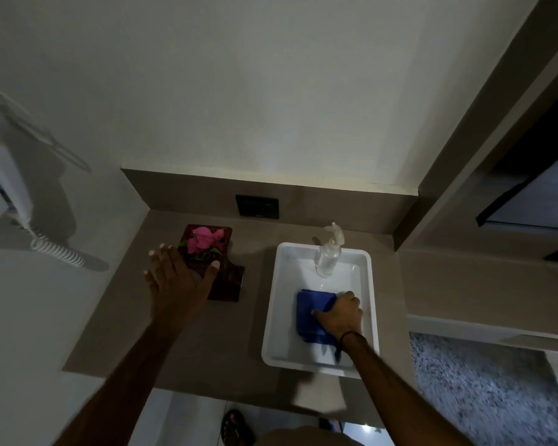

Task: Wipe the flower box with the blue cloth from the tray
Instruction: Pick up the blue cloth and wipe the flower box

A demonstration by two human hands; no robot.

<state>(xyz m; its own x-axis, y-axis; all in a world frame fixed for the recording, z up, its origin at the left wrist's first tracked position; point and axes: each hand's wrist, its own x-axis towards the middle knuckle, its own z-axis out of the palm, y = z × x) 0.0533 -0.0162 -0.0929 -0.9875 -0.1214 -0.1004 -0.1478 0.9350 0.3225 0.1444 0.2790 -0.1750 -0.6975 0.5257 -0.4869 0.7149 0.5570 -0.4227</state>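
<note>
A dark red flower box holding pink flowers stands on the brown counter, left of centre. My left hand hovers over its near left side with fingers spread, covering part of it. A white tray sits to the right. A folded blue cloth lies in the tray's near half. My right hand rests on the cloth's right side, fingers curled over its edge.
A clear spray bottle stands in the far end of the tray. A black wall socket is on the backsplash. A white wall hair dryer with coiled cord hangs at left. Grey carpet lies below right.
</note>
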